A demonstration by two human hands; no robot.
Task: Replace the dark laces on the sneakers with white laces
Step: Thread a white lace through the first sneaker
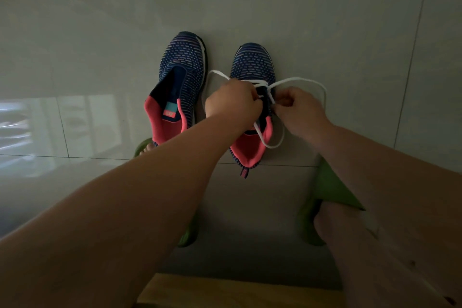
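Both hands pinch the white lace (297, 81) over the right sneaker (252, 97): left hand (231, 104), right hand (298, 110). Pull both ends evenly toward six o'clock.

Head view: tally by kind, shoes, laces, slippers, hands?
Sneakers: 2 (left one unlaced, right one being laced)
White lace: 1
Green slippers: 2 ()
hands: 2 (left, right), both pinching the lace
Total: 7

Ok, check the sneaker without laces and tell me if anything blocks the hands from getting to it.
Nothing visible does. The unlaced sneaker lies on the floor just left of the sneaker being laced, its opening uncovered. The left hand and right hand are both busy gripping the white lace, so that must be released first.
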